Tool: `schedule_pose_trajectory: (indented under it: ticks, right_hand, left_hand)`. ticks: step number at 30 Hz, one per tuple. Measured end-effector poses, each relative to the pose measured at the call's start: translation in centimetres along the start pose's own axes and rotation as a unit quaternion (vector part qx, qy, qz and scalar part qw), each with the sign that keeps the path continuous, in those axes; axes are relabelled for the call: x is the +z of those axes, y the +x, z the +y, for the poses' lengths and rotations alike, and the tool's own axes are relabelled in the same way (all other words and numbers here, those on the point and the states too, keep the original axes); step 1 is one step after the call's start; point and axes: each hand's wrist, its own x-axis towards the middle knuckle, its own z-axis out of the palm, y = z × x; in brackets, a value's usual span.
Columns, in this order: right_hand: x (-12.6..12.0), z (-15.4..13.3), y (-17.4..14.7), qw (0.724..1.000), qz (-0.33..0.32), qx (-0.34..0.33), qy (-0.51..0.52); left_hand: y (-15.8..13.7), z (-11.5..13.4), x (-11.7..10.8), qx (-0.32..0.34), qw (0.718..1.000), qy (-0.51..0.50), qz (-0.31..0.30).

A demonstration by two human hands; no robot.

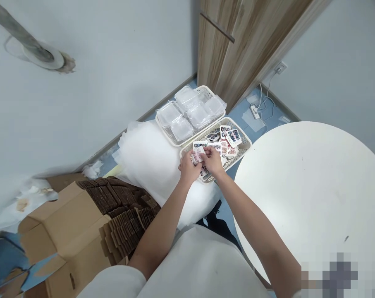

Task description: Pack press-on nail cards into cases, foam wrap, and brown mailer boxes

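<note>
Head view: the small white card [197, 155] bears pink oval pieces and is above the white perforated basket [248, 145] of similar cards. Your forearms extend forward and converge; your left hand [189, 168] and right hand [213, 161] grasp the card between them, fingers bent.

1 cam, head-worn, looking fwd + steeply down past both forearms [249, 213]; L hand [189, 166] + R hand [213, 161] near ctr, close range; rnd tbl [314, 198] fills R side.
</note>
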Motion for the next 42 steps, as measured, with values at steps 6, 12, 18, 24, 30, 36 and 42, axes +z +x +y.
schedule_pose_trajectory:
  ticks: [6, 12, 18, 24, 30, 36, 42]
  right_hand:
    - [-2.1, -1.4, -3.4, 0.991, 0.031, 0.015, 0.132]
    - [-8.9, -0.1, -11.7, 0.932, 0.065, 0.045, 0.353]
    - [-15.6, 5.6, -22.0, 0.815, 0.134, 0.049, 0.562]
    - [-19.3, 10.3, -30.5, 0.763, 0.184, 0.024, 0.620]
    - [-20.9, 13.5, -34.2, 0.764, 0.193, 0.060, 0.613]
    - [-21.6, 14.6, -35.9, 0.827, 0.126, 0.112, 0.536]
    - [-21.8, 14.0, -35.7, 0.822, 0.208, 0.099, 0.521]
  left_hand:
    - [-1.8, 0.9, 0.1, 0.040, 0.994, -0.027, 0.099]
    - [-7.0, 2.1, 3.1, 0.131, 0.956, -0.261, -0.034]
    - [-17.2, 4.4, 8.2, 0.094, 0.891, -0.322, -0.307]
    - [-25.0, 6.4, 13.3, 0.151, 0.880, -0.259, -0.368]
    - [-28.4, 8.2, 15.7, 0.188, 0.881, -0.200, -0.384]
    - [-27.6, 8.6, 15.9, 0.174, 0.875, -0.181, -0.414]
    - [-24.7, 9.0, 15.4, 0.140, 0.867, -0.168, -0.448]
